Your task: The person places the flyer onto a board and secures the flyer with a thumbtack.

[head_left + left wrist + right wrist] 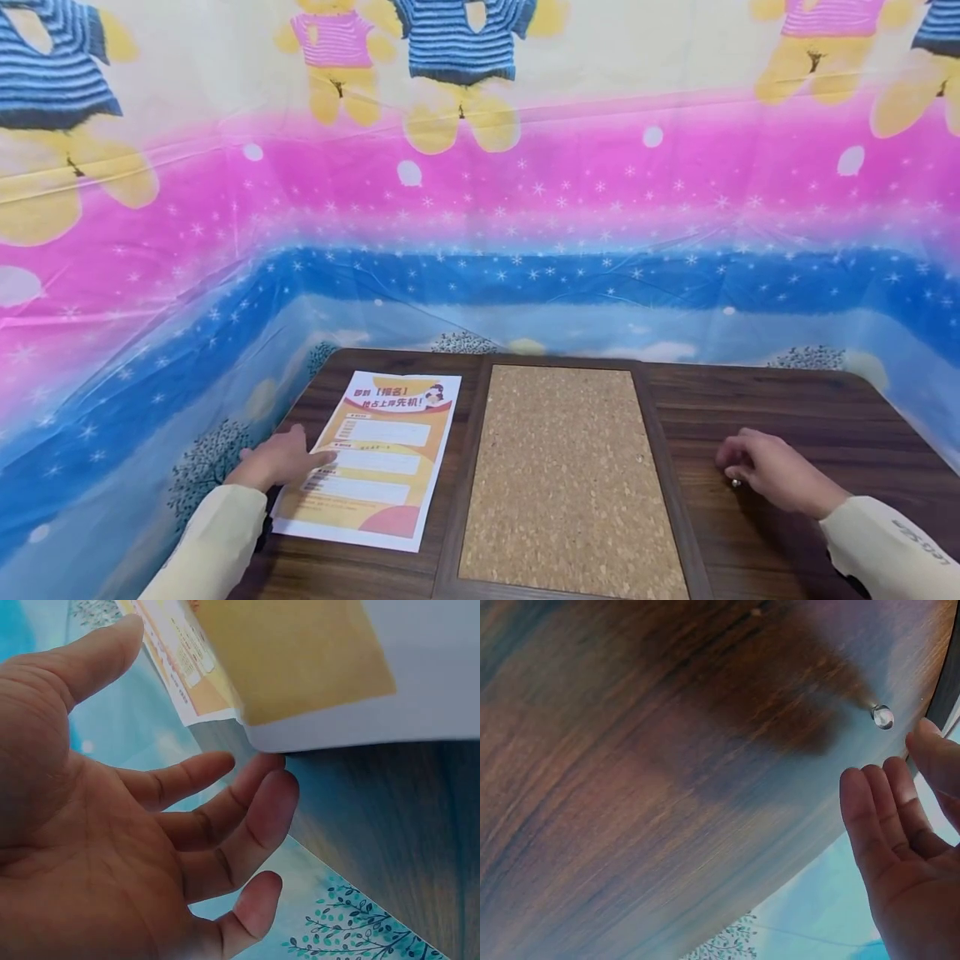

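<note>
A printed poster sheet [386,500], orange, yellow and white, lies on the left part of the dark wooden table [712,400]. My left hand [281,460] is at its left edge. In the left wrist view those fingers [270,810] bend loosely near the paper's edge, with the thumb spread away. A cork board [562,483] in a dark frame is at the middle. Over the right part of the table, my right hand [780,473] has its fingers loosely bent. Close to its fingertips, a small shiny silver round thing [883,717] rests on the wood, outside the grip.
Behind the table hangs a pink and blue cloth [570,183] printed with bears and snowflakes; it also runs down the left side. A tiny pale spot [640,457] shows near the cork's right edge.
</note>
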The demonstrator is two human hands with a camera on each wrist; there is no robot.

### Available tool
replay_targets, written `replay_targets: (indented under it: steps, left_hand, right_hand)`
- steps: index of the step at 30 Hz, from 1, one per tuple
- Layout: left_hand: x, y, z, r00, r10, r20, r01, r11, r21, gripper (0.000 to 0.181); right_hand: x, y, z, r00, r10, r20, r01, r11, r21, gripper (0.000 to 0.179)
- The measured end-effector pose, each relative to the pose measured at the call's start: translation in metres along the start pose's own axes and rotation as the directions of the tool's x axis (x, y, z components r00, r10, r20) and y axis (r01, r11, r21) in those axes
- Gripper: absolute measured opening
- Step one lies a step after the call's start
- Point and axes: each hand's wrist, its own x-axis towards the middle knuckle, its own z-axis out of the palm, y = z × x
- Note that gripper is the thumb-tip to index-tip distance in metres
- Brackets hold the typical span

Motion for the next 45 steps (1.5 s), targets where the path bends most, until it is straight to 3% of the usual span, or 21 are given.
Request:
replay_targets:
  steps: [6, 13, 20, 25, 32, 40, 45]
  left_hand:
    - [-0.001, 0.000, 0.000, 0.998, 0.022, 0.054, -0.023, 1.000, 0.015, 0.087]
    - [0.000, 0.001, 0.004, 0.998, 0.039, 0.046, -0.040, 0.999, 0.030, 0.082]
    - [0.002, -0.002, 0.009, 0.999, 0.018, 0.027, -0.019, 1.000, 0.022, 0.077]
    - [0.002, 0.000, 0.011, 1.000, -0.015, -0.013, 0.015, 1.000, 0.011, 0.054]
    - [0.000, -0.002, 0.010, 0.999, 0.004, -0.039, -0.005, 1.000, -0.010, 0.013]
    - [-0.003, -0.004, 0.008, 0.995, 0.028, -0.098, -0.035, 0.997, -0.073, 0.013]
    - [-0.001, -0.005, 0.008, 0.994, -0.007, -0.105, -0.001, 0.997, -0.079, 0.013]
  right_hand:
    - [-0.002, 0.003, 0.001, 0.998, 0.041, 0.048, -0.042, 0.999, 0.022, 0.016]
    - [-0.005, 0.005, 0.002, 0.997, 0.053, 0.058, -0.054, 0.998, 0.020, 0.020]
    - [-0.006, 0.006, 0.002, 0.997, 0.055, 0.062, -0.057, 0.998, 0.036, 0.022]
    - [-0.007, 0.007, 0.003, 0.999, 0.032, 0.033, -0.032, 0.999, 0.003, 0.021]
    - [-0.006, 0.009, 0.004, 0.997, 0.055, 0.049, -0.053, 0.998, -0.025, 0.022]
    - [-0.005, 0.009, 0.007, 0.997, 0.062, 0.044, -0.061, 0.998, -0.028, 0.025]
    - [-0.004, 0.007, 0.007, 0.996, 0.081, 0.046, -0.080, 0.997, -0.020, 0.026]
